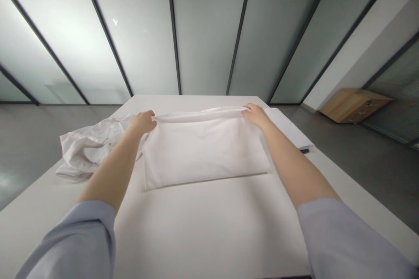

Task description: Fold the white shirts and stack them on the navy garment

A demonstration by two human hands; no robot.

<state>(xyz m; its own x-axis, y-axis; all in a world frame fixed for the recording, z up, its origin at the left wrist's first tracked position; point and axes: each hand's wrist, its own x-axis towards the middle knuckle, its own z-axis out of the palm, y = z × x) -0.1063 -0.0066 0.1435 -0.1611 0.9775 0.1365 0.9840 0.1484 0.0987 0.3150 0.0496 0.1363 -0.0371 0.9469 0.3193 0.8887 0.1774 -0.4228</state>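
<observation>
A white cloth (203, 152), doubled over into a wide rectangle, lies across the middle of the table. What kind of cloth it is, I cannot tell. My left hand (143, 123) is closed on its far left corner, the thumb and fingers pinching the fabric. At the far right corner my right hand (256, 115) grips the same cloth. Between the hands the far edge is stretched nearly straight and looks slightly raised. The near edge rests on the tabletop.
Crumpled white fabric (87, 148) is heaped on the white table (209, 226) beside my left forearm. To the right lies a flat white stack (288, 128) with a small black object (304, 151) at its near corner. Frosted glass panels (209, 30) and a wooden cabinet (353, 104) stand beyond.
</observation>
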